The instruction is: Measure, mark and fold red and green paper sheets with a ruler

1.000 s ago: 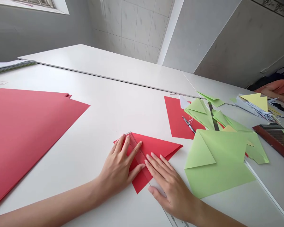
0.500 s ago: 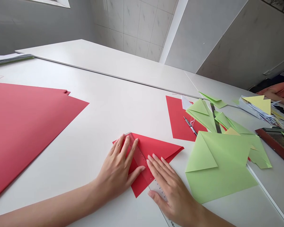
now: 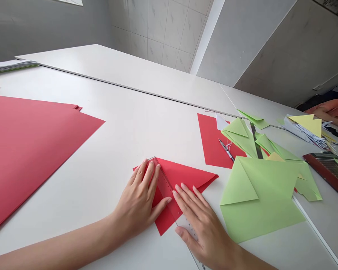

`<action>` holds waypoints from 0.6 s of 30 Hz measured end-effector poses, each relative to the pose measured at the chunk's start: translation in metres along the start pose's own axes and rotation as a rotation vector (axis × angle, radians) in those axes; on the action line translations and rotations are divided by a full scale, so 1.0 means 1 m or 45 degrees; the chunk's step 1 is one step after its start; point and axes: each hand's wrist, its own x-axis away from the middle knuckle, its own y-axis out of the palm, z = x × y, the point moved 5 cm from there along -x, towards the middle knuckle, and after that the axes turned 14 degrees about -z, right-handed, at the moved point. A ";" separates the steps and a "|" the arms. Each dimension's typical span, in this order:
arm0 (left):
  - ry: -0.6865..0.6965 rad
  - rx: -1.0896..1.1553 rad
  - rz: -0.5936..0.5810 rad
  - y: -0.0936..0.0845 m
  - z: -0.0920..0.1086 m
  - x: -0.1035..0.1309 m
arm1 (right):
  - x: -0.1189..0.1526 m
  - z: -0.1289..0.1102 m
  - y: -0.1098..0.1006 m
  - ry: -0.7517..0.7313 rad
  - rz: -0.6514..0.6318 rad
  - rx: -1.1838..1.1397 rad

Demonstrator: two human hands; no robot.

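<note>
A folded piece of red paper [image 3: 186, 171] lies on the white table in front of me. Across it slants a clear plastic ruler [image 3: 165, 185], its lower end passing off the paper toward the bottom of the view. My left hand [image 3: 138, 200] rests on the ruler's upper part with fingers stretched out and thumb apart. Lower down, my right hand [image 3: 198, 221] lies flat with extended fingers over the ruler and the folded flap. The palms cover part of the ruler and the paper's edge.
Large red sheets [image 3: 30, 150] lie at left. On the right are a green folded sheet [image 3: 270, 202], a red sheet [image 3: 211, 146], a pen [image 3: 226, 149], more green pieces and a paper trimmer [image 3: 325, 170]. A person's arm [image 3: 331, 112] shows at far right.
The fingers of my left hand have shifted slightly left and closer together on the ruler. My right hand has moved very slightly left; the paper stays nearly in place.
</note>
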 end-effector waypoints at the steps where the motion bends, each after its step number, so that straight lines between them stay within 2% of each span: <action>1: -0.002 0.007 -0.002 0.000 0.000 0.000 | 0.001 0.000 0.000 0.003 -0.002 -0.005; 13: 0.000 0.061 -0.012 0.003 -0.002 -0.001 | 0.001 0.001 0.000 0.027 0.005 -0.060; 18: 0.021 0.061 -0.049 -0.001 0.000 -0.002 | 0.002 0.002 0.000 0.035 0.011 -0.079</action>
